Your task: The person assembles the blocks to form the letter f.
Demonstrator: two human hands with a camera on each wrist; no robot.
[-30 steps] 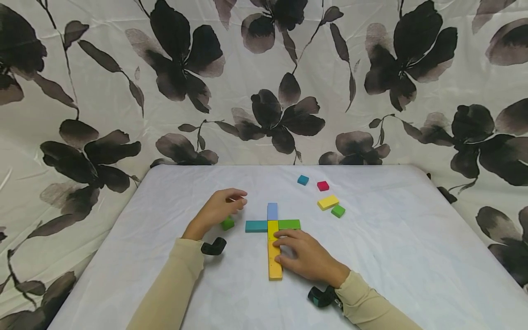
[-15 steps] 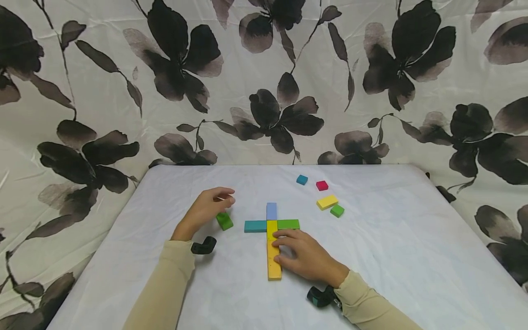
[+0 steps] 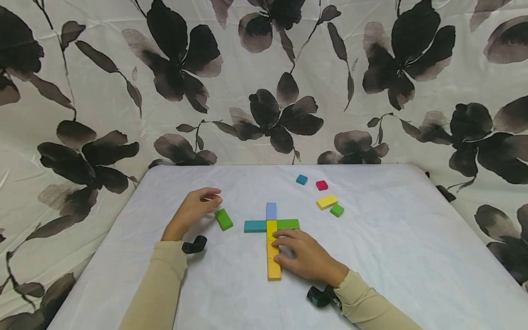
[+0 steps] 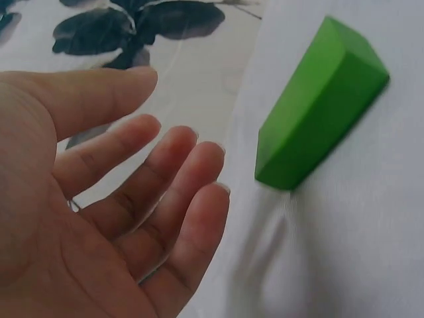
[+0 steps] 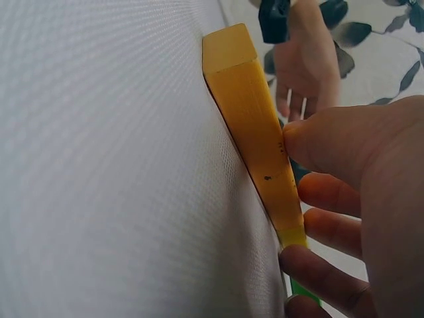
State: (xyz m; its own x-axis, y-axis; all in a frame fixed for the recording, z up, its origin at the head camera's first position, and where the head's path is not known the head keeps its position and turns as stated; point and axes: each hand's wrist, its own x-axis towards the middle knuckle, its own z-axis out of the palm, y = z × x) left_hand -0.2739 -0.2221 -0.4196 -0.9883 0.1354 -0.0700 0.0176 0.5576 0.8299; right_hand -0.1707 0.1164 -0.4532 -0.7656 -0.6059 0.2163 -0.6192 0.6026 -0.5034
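Note:
In the head view, flat blocks lie joined as a cross on the white cloth. Its long stem is a row of yellow blocks (image 3: pixel 274 271), with a light blue block (image 3: pixel 271 211) at the top, a teal block (image 3: pixel 255 226) as the left arm and a green block (image 3: pixel 288 223) as the right arm. My right hand (image 3: pixel 310 257) rests its fingertips along the stem's right side, thumb towards the near end. To the left, a loose green block (image 4: pixel 318 106) lies tilted on the cloth. Just beside it my left hand (image 3: pixel 190 211) hovers, fingers loosely bent and holding nothing.
Towards the back right lie a small teal block (image 3: pixel 302 179), a red block (image 3: pixel 321 185), a yellow block (image 3: pixel 327 202) and a small green block (image 3: pixel 337 210). A flower-printed curtain (image 3: pixel 247 68) hangs behind the table. Black wrist devices (image 3: pixel 195 245) sit below both wrists.
My left hand has let go of the loose green block and drawn away to the left, uncovering it. My right hand stays in place on the yellow stem.

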